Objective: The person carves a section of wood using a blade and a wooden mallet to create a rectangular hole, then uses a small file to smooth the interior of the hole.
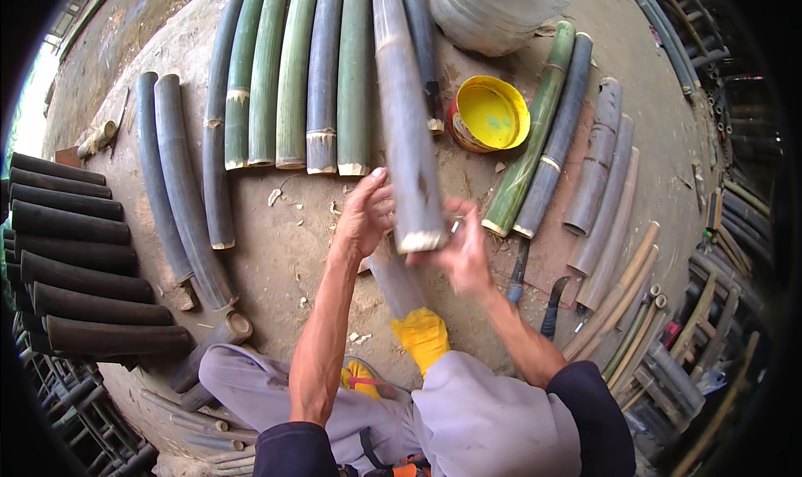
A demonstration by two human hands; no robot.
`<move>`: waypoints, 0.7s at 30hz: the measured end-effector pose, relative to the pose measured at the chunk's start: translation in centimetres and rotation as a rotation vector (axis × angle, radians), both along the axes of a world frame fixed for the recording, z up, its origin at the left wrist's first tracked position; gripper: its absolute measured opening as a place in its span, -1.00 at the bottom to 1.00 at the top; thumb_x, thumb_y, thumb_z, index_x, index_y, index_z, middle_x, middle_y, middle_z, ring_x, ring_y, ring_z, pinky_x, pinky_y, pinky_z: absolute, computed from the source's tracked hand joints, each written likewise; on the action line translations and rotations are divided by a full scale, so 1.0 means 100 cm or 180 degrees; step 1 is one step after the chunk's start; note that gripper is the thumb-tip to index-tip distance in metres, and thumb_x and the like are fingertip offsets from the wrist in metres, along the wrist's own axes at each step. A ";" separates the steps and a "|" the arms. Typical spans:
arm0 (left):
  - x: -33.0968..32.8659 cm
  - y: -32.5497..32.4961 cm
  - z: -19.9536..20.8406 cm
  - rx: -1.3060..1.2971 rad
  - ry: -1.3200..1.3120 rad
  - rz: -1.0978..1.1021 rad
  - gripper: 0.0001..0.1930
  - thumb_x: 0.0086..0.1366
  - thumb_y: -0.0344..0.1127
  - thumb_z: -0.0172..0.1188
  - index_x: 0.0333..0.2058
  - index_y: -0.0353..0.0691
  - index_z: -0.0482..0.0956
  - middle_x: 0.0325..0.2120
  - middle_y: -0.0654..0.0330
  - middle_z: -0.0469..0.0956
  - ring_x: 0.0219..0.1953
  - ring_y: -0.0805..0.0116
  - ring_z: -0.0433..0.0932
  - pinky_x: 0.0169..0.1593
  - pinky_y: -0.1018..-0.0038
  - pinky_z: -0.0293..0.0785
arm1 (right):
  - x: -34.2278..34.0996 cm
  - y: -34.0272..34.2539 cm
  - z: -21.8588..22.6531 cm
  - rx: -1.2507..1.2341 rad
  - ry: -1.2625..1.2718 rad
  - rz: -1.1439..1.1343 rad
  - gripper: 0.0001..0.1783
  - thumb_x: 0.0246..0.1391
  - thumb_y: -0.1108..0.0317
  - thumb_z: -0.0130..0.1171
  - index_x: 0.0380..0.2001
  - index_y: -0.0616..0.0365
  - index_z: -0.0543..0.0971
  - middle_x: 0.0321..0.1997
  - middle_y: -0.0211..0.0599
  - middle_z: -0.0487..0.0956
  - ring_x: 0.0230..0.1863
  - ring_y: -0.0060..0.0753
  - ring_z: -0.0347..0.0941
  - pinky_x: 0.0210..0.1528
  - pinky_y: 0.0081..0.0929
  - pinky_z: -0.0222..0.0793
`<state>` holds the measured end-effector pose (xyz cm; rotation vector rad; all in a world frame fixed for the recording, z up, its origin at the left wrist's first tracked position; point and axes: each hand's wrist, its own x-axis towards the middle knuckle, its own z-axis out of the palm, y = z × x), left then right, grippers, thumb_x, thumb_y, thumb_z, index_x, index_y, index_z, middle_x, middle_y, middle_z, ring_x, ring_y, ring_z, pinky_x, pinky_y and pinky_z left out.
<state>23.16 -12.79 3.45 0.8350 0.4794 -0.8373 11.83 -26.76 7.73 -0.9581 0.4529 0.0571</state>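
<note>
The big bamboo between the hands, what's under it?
Brown ground shows on both sides, and a blurry grey piece pokes out past its near end. Whatever lies straight under the bamboo is covered, so I can't tell.

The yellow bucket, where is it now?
In the head view, the yellow bucket is on the ground, above and right of centre, beyond the right hand. It's just left of a green bamboo, below the cloudy plastic container.

Left hand (365, 220), right hand (464, 256) flanking a blurred grey bamboo pole (408, 126) — yellow-lined bucket (494, 109), green poles (354, 84) beyond
</note>
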 end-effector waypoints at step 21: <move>-0.014 0.116 0.155 0.1478 -0.3606 0.0362 -0.22 0.15 -0.41 0.27 0.30 -0.17 0.05 0.18 0.04 0.27 0.12 0.14 0.38 0.25 0.18 0.23 | 0.159 0.056 0.140 -0.4152 -0.3831 0.0127 -0.18 -0.30 0.13 0.46 0.00 0.20 0.26 -0.22 0.05 0.48 -0.15 0.05 0.51 -0.16 0.06 0.43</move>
